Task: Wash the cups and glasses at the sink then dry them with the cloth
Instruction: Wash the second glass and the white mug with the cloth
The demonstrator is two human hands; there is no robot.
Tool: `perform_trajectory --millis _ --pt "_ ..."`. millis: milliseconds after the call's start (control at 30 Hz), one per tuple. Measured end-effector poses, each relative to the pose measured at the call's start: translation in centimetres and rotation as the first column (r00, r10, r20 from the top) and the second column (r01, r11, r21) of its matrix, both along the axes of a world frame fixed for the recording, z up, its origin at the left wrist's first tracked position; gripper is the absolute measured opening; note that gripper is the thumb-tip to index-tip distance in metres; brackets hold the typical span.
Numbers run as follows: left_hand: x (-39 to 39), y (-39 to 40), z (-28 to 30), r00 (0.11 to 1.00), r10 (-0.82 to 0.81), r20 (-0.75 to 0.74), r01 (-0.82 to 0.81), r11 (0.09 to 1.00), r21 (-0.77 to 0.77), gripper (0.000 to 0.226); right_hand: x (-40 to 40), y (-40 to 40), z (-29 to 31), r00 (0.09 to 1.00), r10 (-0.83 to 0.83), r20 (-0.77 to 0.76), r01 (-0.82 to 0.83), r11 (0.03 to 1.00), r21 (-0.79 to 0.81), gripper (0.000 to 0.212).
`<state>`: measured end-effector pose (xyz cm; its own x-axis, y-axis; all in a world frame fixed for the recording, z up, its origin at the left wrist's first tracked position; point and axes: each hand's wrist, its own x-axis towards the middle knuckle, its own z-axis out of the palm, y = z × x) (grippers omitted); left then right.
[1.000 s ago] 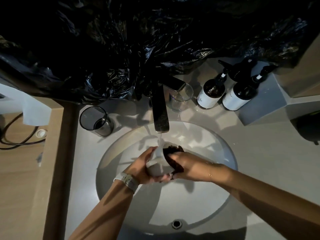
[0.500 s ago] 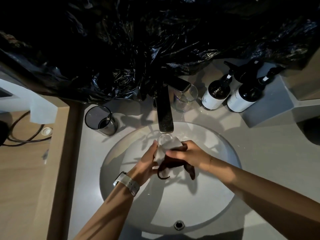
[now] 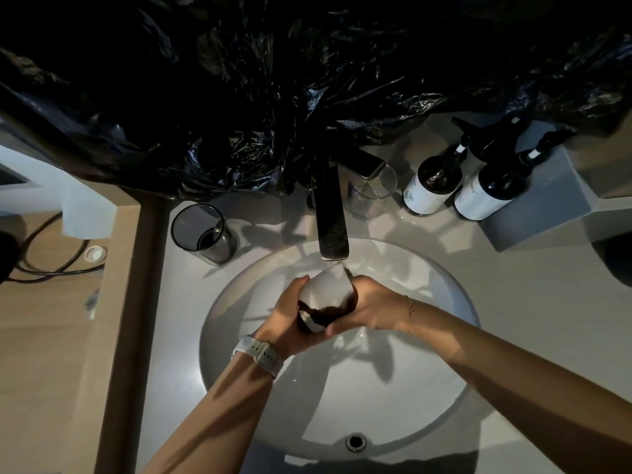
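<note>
Dim light falls on a pale table with a round sink (image 3: 444,388) under a dark tap (image 3: 331,220). Over the basin both hands meet on one cup (image 3: 326,290), its long axis tilted up and away toward the spout. Left hand (image 3: 290,316) wraps its near side and base; right hand (image 3: 371,307) presses a dark cloth (image 3: 321,311) against it. Neither is nearer, so I judge turning comes next. Two glasses (image 3: 203,232) wait beside the tap.
</note>
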<state>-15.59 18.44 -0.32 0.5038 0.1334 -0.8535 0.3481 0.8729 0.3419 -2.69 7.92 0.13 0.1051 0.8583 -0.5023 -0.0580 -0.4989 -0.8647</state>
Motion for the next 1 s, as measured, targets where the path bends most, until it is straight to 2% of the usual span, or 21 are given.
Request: perform_trajectory --millis 100,167,200,267,333,367,400,467,567,600,667,767,867,933,1000 --pt "0.3 -0.4 -0.2 0.999 0.040 0.016 -0.040 0.998 0.055 0.045 0.1 0.1 0.0 0.985 -0.134 -0.112 0.130 0.990 -0.047 0.036" --pt "0.6 -1.0 -0.3 0.999 -0.039 0.004 0.036 0.951 0.307 0.041 -0.3 0.1 -0.4 0.946 -0.274 -0.174 0.255 0.959 -0.121 0.030" --pt "0.7 -1.1 -0.4 0.997 -0.078 -0.010 0.074 0.884 0.463 0.038 -0.6 0.1 -0.7 0.911 -0.344 -0.230 0.307 0.934 -0.180 0.038" --pt "0.4 -0.8 -1.1 0.993 -0.117 -0.016 0.094 0.703 0.705 0.032 -1.0 0.4 -0.8 0.780 -0.465 -0.419 0.377 0.884 -0.277 0.047" --pt "-0.3 -0.2 -1.5 0.973 -0.229 -0.030 0.156 0.552 0.819 0.033 -1.2 0.7 -0.4 0.671 -0.490 -0.556 0.381 0.872 -0.308 0.041" --pt "-0.6 0.1 -1.7 0.960 -0.278 -0.031 0.178 0.520 0.835 0.031 -1.3 0.9 -0.2 0.634 -0.480 -0.606 0.378 0.876 -0.299 0.038" --pt "-0.9 0.3 -1.8 0.954 -0.300 -0.012 0.178 0.533 0.827 0.026 -1.5 1.0 -0.1 0.616 -0.458 -0.640 0.378 0.886 -0.270 0.038" --pt "-1.0 0.8 -1.3 0.962 -0.267 0.052 0.132 0.627 0.768 0.023 -2.0 1.1 -0.3 0.658 -0.432 -0.617 0.389 0.896 -0.212 0.039" --pt "-0.5 1.6 -1.1 0.966 -0.258 0.001 0.201 0.757 0.622 0.062 -3.0 0.5 0.1 0.811 -0.433 -0.394 0.409 0.901 -0.147 0.029" --pt "-0.4 1.7 -0.8 0.966 -0.258 -0.032 0.234 0.808 0.541 0.063 -3.2 0.1 0.1 0.853 -0.418 -0.313 0.407 0.908 -0.104 0.026" --pt "-0.4 1.6 -0.1 0.960 -0.275 -0.059 0.276 0.883 0.380 0.050 -3.3 -0.6 0.2 0.891 -0.400 -0.217 0.400 0.915 -0.044 0.024" --pt "-0.3 1.0 0.4 0.965 -0.259 -0.035 0.260 0.944 0.204 0.044 -3.0 -1.1 0.2 0.908 -0.397 -0.136 0.398 0.917 -0.021 0.023" --pt "-0.3 0.7 0.3 0.983 -0.176 -0.044 0.177 0.984 0.024 0.041 -2.8 -1.1 0.2 0.960 -0.280 0.002 0.280 0.960 0.013 0.028" --pt "-0.4 0.4 0.3 0.993 -0.115 -0.007 0.115 0.993 -0.002 0.043 -2.6 -0.8 0.6 0.971 -0.237 0.025 0.238 0.971 -0.002 0.029" --pt "-0.7 0.0 0.2 0.991 -0.093 0.094 0.087 0.994 0.070 0.046 -2.1 -0.5 1.1 0.949 -0.312 -0.051 0.311 0.950 -0.023 0.022"
